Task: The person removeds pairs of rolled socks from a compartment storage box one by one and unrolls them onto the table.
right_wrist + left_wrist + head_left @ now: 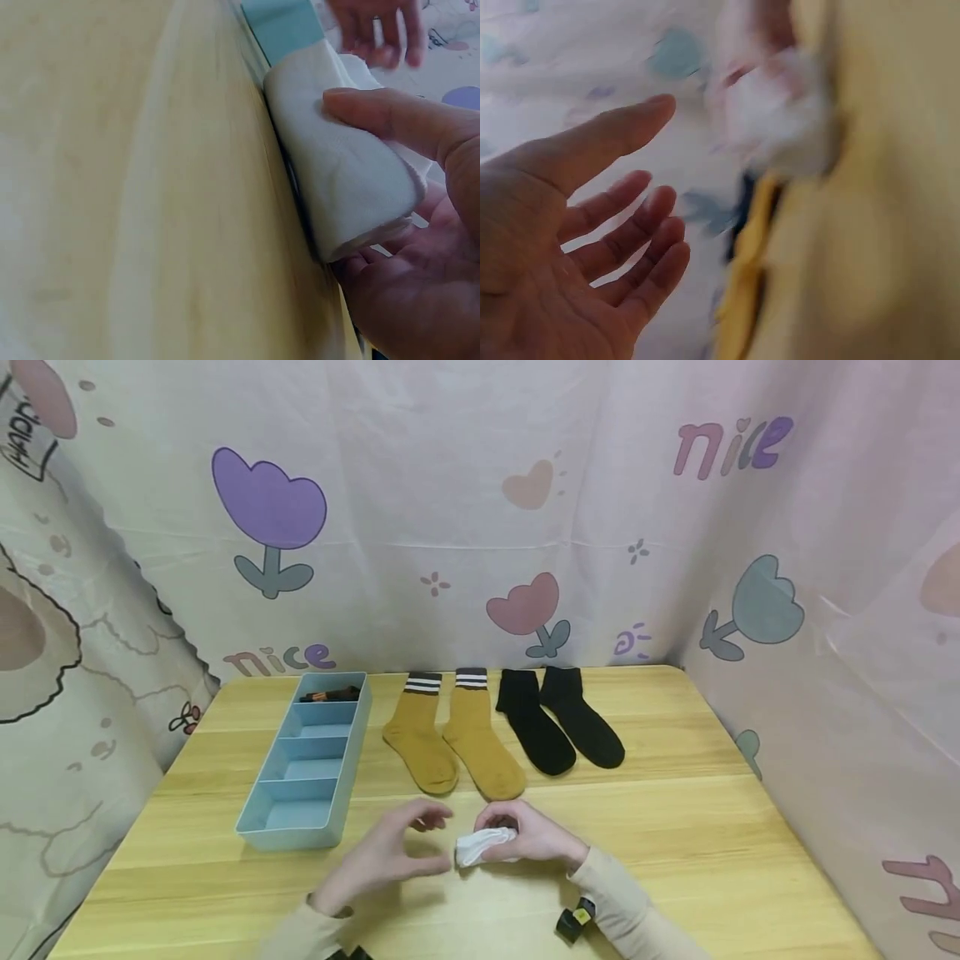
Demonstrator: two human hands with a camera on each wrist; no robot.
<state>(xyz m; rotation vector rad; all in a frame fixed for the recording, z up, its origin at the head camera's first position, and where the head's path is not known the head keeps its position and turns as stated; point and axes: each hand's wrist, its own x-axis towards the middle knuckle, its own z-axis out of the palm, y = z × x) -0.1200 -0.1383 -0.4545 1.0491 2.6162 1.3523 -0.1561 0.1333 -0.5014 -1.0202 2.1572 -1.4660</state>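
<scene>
My right hand (532, 837) grips a rolled-up white sock (480, 845) near the front of the table, thumb on the near side. Seen from the right wrist, the sock (337, 150) is a thick folded roll, held just at the tabletop. To its left, my left hand (393, 847) is apart from the roll, fingers bent loosely and thumb spread, holding nothing. The left wrist view shows this hand (592, 217) with separated fingers; the white roll is blurred there.
Behind the hands lie a pair of mustard socks (480, 739) with striped cuffs and a pair of black socks (536, 727). At left stands a light-blue divided box (348, 777); its far compartment holds a dark bundle (330, 694). A printed curtain (420, 485) hangs behind the table.
</scene>
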